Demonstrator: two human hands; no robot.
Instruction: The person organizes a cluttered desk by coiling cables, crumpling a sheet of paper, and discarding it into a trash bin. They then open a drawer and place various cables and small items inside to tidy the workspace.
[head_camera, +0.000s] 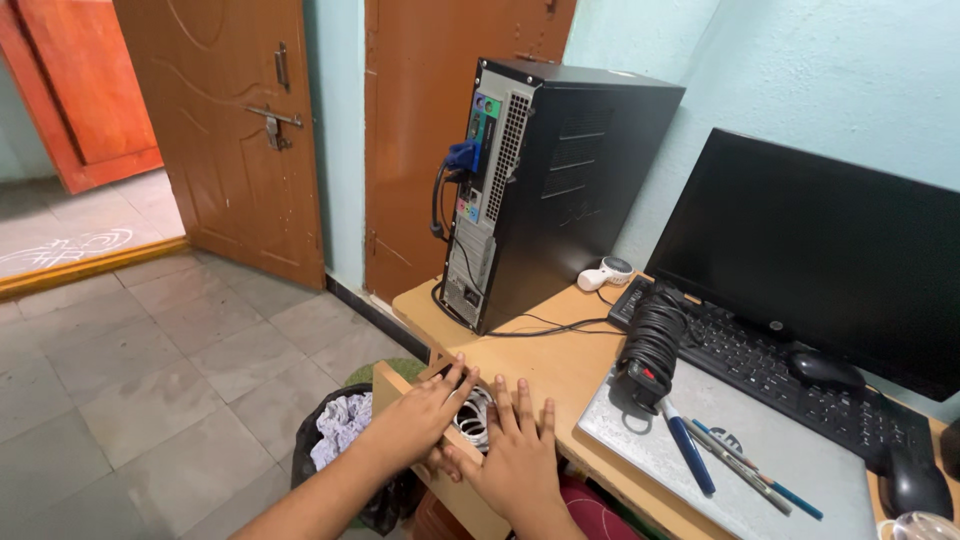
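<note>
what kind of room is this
Probably a home computer corner: a computer tower, monitor and keyboard sit on a wooden desk, beside wooden doors and a tiled floor.

Single cam, head-mounted, looking down and fwd over the wooden desk (560, 370). Both hands sit close at bottom centre: left hand (415, 420), right hand (515, 455). Desk corner near; computer tower (555, 185) mid-range, monitor (820, 250) off to the right. Floor and door (225, 130) far left. No 2nd view, so no overlap.
</note>
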